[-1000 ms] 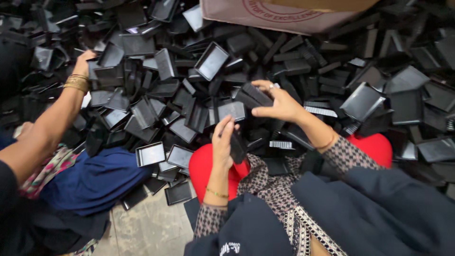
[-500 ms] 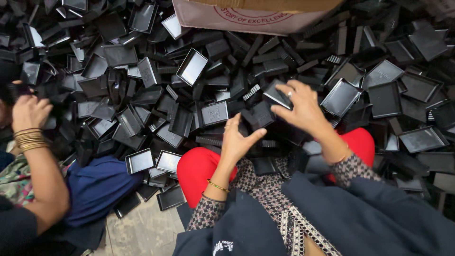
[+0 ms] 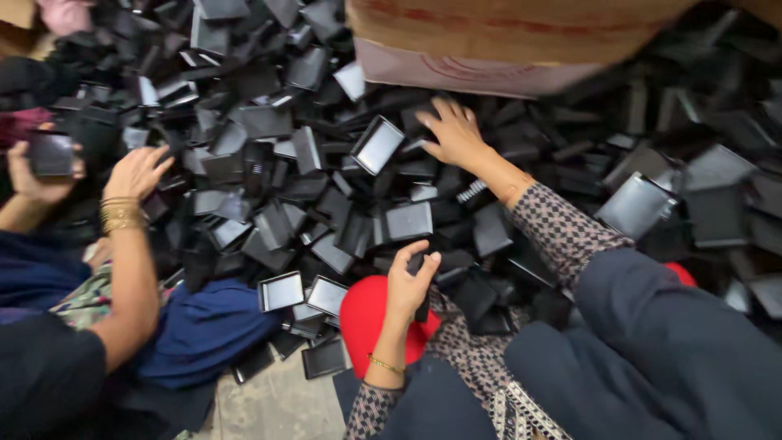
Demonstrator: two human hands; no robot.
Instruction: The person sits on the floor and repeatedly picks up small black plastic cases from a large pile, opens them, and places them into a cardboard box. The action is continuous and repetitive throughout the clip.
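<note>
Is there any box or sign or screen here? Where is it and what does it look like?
Cardboard box: top middle, resting over the pile of black trays, brown with a pale side panel bearing a round reddish mark.
No signs or lit screens show.

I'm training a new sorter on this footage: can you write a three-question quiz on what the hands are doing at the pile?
1. True or false: the right hand rests in the wearer's lap.
2. What does the left hand grip? A) a small black piece B) a red cloth C) nothing
3. What lies just beyond the right hand?

Key
1. False: it reaches into the pile of black trays.
2. A: a small black piece.
3. A cardboard box. The co-worker's hands are far left.
</note>
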